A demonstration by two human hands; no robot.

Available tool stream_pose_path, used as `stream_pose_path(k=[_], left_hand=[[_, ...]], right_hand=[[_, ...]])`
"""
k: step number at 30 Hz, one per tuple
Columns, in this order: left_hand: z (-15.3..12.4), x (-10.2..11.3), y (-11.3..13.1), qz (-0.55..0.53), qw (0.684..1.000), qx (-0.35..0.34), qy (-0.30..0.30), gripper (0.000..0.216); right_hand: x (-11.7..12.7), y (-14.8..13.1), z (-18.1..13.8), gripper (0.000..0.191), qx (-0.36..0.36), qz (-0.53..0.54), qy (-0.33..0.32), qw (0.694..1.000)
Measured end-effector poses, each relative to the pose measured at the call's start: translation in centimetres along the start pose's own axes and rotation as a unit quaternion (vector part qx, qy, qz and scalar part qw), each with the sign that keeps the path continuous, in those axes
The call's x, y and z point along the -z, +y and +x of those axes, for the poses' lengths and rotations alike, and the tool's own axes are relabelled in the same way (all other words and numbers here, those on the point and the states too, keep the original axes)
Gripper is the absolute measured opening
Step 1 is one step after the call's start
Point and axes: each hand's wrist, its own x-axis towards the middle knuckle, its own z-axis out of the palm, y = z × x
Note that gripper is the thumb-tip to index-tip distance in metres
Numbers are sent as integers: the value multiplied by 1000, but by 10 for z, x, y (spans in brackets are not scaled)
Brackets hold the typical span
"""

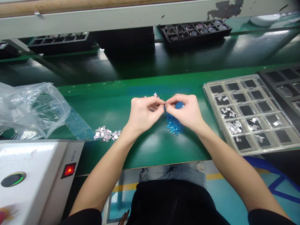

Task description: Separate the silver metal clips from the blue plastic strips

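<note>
My left hand (146,111) and my right hand (186,109) meet fingertip to fingertip above the green tabletop (150,147). Both are closed in a pinch, and what lies between the fingertips is too small and covered to name. Under and beside my right hand is a heap of shiny blue film pieces (174,125). A few small metallic pieces (156,94) show just beyond my left hand. Left of my left forearm lies a pile of small silvery rectangular pieces (106,134).
At right, a pale compartment tray (225,125) holds small silvery pieces; a dark tray (274,76) adjoins it. A clear plastic bag (35,109) and a white machine (47,175) with a lit red switch stand left. Black trays (194,32) sit behind, below a shelf edge (117,17).
</note>
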Motion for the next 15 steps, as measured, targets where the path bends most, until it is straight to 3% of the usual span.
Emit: stream_pose_path(k=[7,15], left_hand=[[2,2,0,-6,1000,15,-24,16],[3,4,2,-18,999,9,-42,14]], right_hand=[[1,-1,4,13,-52,11,-17,998],[0,-1,5,13,-63,41,-5,997]])
